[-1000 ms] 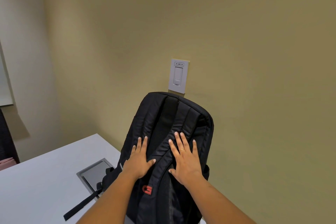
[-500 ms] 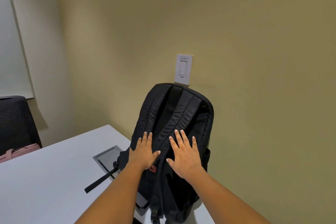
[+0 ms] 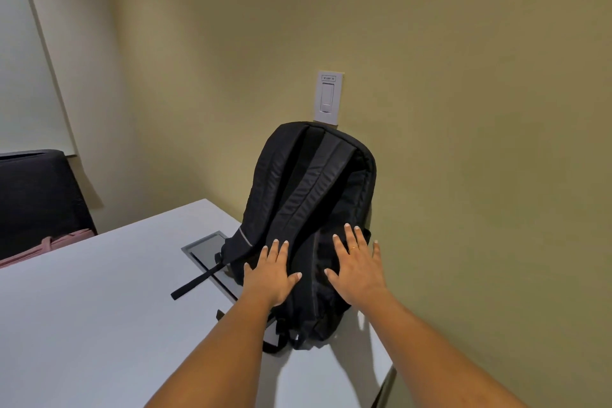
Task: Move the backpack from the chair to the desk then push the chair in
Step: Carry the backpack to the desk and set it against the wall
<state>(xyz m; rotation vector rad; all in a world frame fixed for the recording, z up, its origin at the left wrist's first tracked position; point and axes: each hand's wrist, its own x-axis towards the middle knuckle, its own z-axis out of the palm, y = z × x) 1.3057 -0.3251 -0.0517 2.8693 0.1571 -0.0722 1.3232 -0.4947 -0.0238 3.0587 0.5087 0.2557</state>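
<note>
The black backpack [image 3: 308, 209] stood upright on the white desk [image 3: 99, 291], near the desk's right-hand corner, its top leaning against the olive wall [image 3: 463, 109] just below a white wall switch plate [image 3: 328, 98]. Its strap side faced the camera, the two padded shoulder straps [image 3: 311, 182] running down the back panel. The bag's base overlapped a grey rectangular panel [image 3: 207, 250] set flush in the desk, and one loose webbing strap [image 3: 195, 281] trailed out across that panel onto the white surface.

Both hands lay flat on the lower back of the bag, fingers spread and not curled around anything (palms pressing, nothing pinched). The left hand [image 3: 270, 275] rested on the bag's left side; the right hand [image 3: 356, 268], with a thin ring [image 3: 354, 247] on one finger, rested on the right side. The two hands were apart, a band of black fabric showing between them.

At the far left, beyond the desk edge, a dark chair back [image 3: 36, 195] stood against the wall, with something pink [image 3: 49, 243] lying on its seat.
</note>
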